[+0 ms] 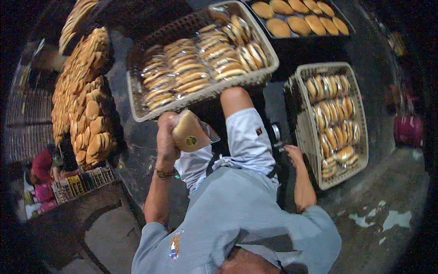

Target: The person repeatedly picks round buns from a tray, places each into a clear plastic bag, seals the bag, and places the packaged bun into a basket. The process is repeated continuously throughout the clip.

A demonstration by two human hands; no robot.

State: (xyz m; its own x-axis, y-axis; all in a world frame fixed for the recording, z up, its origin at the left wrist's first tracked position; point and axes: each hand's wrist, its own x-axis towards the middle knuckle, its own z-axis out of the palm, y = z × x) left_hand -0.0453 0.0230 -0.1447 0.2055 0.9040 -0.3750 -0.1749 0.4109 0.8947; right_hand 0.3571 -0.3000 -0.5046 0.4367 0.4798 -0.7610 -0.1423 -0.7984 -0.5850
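My left hand [167, 139] is closed round a clear bag of flatbread [186, 130] with a round label, held above my left thigh. The near rim of a large plastic crate [200, 98] lies just beyond it, and bagged breads [191, 73] stand in rows inside. My right hand [294, 154] is off to the right of my lap, fingers apart and nothing visible in them. It is between a small shiny metal part [276, 133] and a second crate [324, 180], which also holds rows of bagged breads [335, 114].
A dark tray [292, 34] of loose flatbreads sits at the far right. At left is a big heap of loose breads [84, 100]. Beyond it a person in red [43, 166] is near a smaller crate [86, 182]. White patches [397, 219] mark the floor at right.
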